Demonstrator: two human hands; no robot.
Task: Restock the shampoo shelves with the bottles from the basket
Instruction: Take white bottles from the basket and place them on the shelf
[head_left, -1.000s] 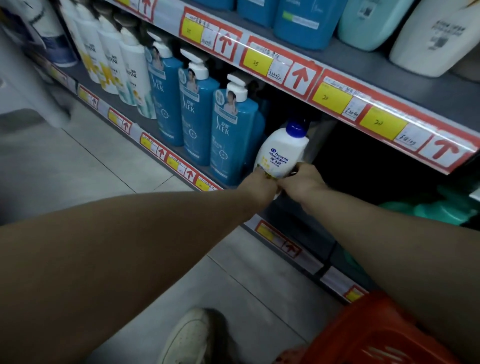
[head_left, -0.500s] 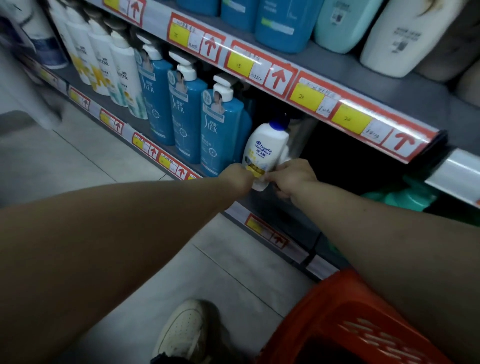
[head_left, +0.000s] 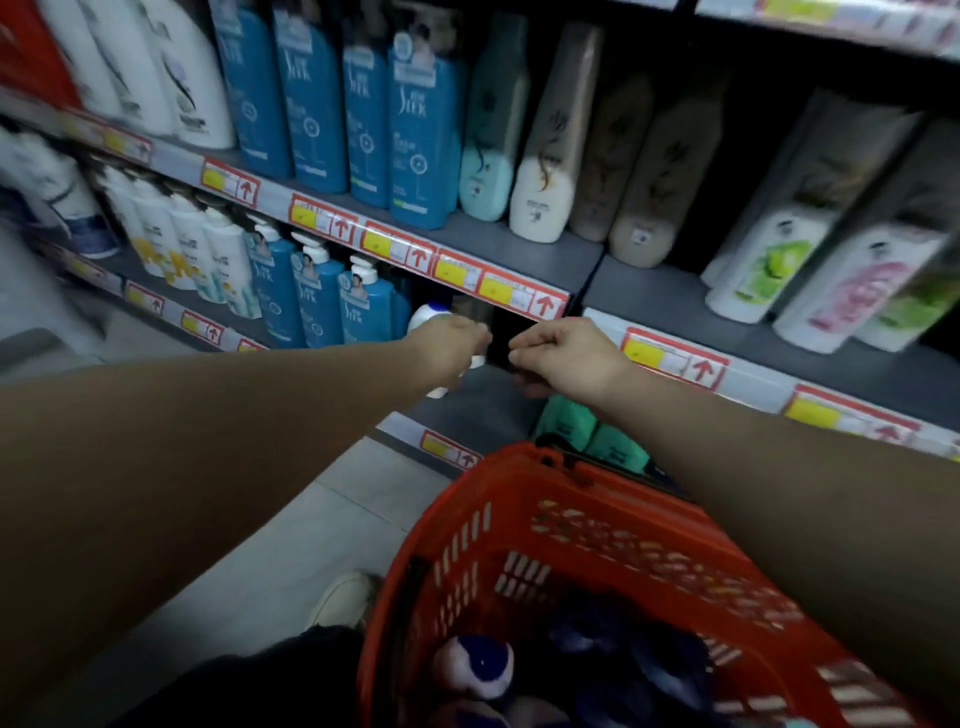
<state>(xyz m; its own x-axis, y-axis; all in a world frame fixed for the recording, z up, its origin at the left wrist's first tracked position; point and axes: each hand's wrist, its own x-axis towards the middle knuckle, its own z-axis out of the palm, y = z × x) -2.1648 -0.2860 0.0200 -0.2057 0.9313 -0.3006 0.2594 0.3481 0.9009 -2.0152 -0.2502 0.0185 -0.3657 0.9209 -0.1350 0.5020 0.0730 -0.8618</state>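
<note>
just left hand (head_left: 451, 347) over white bottle (head_left: 427, 315) beside blue bottles (head_left: 363, 306), both grips unclear

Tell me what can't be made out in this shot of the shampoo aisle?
All in the head view:
- White bottle: mostly hidden behind the left hand; whether the hand grips it is unclear.
- Right hand: fingers curled; anything held is hidden.
- Price tags: motion blur, figures unreadable.
- Red basket: contents dark, cut off by the bottom edge; only one blue-capped bottle shows.
</note>
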